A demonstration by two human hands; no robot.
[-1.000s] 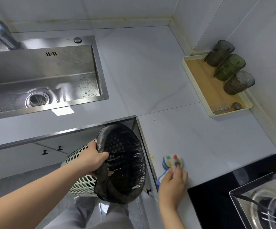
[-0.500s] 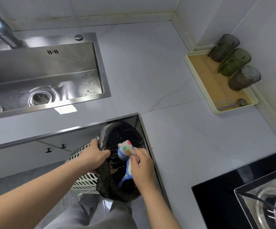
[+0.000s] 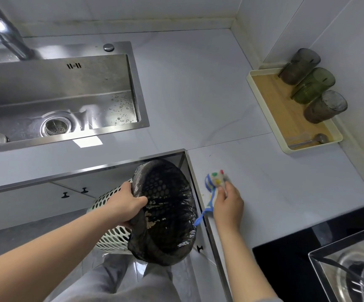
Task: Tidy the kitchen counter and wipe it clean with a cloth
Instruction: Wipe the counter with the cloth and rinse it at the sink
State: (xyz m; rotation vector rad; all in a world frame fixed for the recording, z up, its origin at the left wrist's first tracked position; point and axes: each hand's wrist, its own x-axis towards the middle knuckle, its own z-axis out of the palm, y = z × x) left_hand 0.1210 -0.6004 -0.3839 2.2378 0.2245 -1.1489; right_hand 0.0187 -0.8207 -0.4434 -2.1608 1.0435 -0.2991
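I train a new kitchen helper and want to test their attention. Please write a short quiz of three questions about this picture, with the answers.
1. True or false: the cloth lies inside the bin.
2. How many glasses stand on the tray?
3. What does the left hand grip? A the cloth; B the bin's rim; C the tray.

Key: 1 false, the right hand holds it on the counter; 2 three; 3 B.
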